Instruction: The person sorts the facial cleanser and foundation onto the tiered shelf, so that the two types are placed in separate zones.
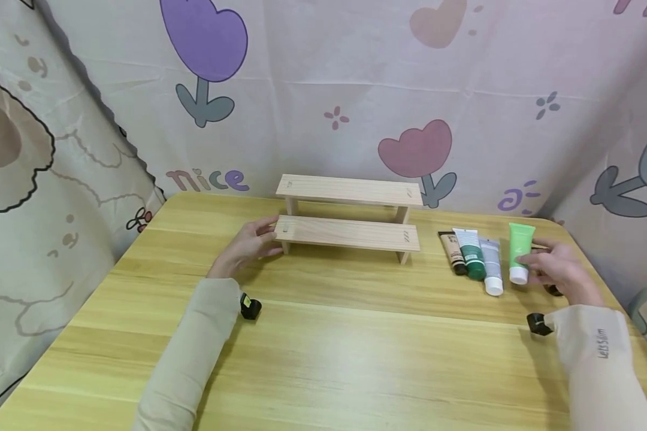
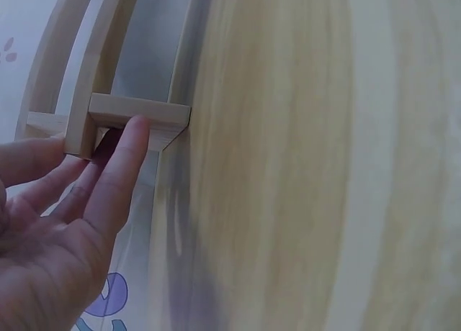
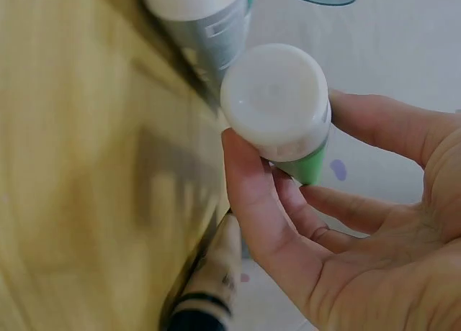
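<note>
A pale two-tier wooden shelf [image 1: 350, 230] stands at the middle back of the table. My left hand [image 1: 264, 239] lies at its left end, straight fingers [image 2: 130, 147] touching the lower tier's leg [image 2: 140, 115]. At the right, my right hand [image 1: 528, 264] pinches a light green tube [image 1: 520, 245] near its white cap [image 3: 275, 93], thumb on one side and fingers on the other. The tube is held just above the table, beside the other tubes.
A brown tube [image 1: 453, 251], a dark green tube [image 1: 471, 252] and a grey tube [image 1: 491, 263] lie side by side left of the green one. A beige tube with a black cap [image 3: 215, 273] lies under my right hand. Printed cloth walls surround the yellow wooden table [image 1: 323, 341].
</note>
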`<state>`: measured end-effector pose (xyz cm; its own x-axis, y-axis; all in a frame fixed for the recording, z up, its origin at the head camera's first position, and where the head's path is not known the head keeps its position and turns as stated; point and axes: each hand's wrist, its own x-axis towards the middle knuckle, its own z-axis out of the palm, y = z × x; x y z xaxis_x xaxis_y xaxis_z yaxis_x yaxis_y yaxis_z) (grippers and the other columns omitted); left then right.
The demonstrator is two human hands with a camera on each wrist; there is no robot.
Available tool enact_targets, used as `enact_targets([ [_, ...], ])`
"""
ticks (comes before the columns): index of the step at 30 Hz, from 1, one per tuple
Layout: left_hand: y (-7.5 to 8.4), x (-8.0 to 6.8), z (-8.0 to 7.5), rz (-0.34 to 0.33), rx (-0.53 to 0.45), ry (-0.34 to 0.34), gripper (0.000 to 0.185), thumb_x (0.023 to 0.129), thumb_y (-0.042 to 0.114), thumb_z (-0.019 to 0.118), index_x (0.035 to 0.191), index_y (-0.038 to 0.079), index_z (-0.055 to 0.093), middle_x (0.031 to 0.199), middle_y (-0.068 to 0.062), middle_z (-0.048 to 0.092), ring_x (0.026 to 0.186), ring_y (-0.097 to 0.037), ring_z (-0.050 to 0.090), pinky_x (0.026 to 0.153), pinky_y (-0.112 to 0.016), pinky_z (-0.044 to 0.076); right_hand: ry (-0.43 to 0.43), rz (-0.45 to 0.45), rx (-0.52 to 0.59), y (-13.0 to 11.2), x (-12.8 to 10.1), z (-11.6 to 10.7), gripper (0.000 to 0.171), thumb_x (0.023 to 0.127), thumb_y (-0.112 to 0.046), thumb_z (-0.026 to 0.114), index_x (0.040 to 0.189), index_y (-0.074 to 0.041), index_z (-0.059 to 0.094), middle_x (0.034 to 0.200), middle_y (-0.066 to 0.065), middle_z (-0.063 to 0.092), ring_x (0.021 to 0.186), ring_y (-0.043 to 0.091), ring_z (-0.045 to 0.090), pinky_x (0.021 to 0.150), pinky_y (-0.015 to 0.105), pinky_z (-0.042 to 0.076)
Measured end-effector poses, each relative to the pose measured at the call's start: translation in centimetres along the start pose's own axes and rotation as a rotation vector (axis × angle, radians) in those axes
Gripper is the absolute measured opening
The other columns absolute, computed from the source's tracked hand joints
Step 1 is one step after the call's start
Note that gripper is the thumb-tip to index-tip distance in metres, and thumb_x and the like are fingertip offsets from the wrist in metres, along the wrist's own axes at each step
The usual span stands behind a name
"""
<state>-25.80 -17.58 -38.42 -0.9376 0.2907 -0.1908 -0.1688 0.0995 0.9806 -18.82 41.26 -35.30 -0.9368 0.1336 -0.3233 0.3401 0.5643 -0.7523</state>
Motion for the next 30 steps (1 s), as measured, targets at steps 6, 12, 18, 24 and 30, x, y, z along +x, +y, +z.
enact_targets([
  [6,-0.1,0.0,0.1,0.009,0.0,0.002,0.056,0.106,-0.007,0.037,0.16,-0.001,0.02,0.15,-0.032,0.033,0.134,-0.047,0.042,0.102,-0.04,0.053,0.015,0.004,0.037,-1.3,-0.2,0.1,0.081,0.103,-0.014,0.055,0.156,0.01,-0.002,0.152,0.045,0.017,0.115,0.038,0.049,0.078,0.028,0.062],
  [12,0.0,-0.1,0.1,0.008,0.007,-0.004,0.057,0.106,-0.007,0.037,0.16,0.0,0.02,0.152,-0.031,0.032,0.134,-0.046,0.043,0.102,-0.039,0.054,0.044,-0.047,0.049,-3.5,-0.2,0.9,0.082,0.102,-0.011,0.058,0.158,0.007,0.001,0.152,0.043,0.019,0.122,0.046,0.042,0.078,0.031,0.063],
  [18,0.0,-0.1,0.1,0.001,0.015,-0.007,0.057,0.106,-0.006,0.037,0.16,0.001,0.02,0.149,-0.031,0.034,0.132,-0.046,0.045,0.103,-0.039,0.053,0.059,-0.077,0.083,-5.8,0.0,1.5,0.084,0.101,-0.01,0.058,0.16,0.002,-0.001,0.155,0.041,0.017,0.128,0.049,0.039,0.081,0.032,0.063],
  [24,0.1,-0.1,0.0,0.007,0.014,-0.004,0.057,0.106,-0.006,0.037,0.16,0.001,0.021,0.149,-0.031,0.033,0.132,-0.045,0.044,0.103,-0.041,0.052,0.038,-0.099,0.108,-7.7,0.2,2.1,0.088,0.1,-0.013,0.061,0.161,-0.001,-0.001,0.158,0.037,0.018,0.129,0.044,0.039,0.083,0.032,0.062],
  [30,0.2,-0.2,0.0,0.003,0.02,-0.01,0.056,0.107,-0.007,0.036,0.16,0.001,0.02,0.15,-0.031,0.032,0.132,-0.044,0.044,0.103,-0.041,0.053,0.04,-0.153,0.121,-9.0,0.3,3.1,0.084,0.1,-0.009,0.061,0.162,-0.002,0.004,0.154,0.036,0.023,0.124,0.043,0.042,0.08,0.032,0.063],
])
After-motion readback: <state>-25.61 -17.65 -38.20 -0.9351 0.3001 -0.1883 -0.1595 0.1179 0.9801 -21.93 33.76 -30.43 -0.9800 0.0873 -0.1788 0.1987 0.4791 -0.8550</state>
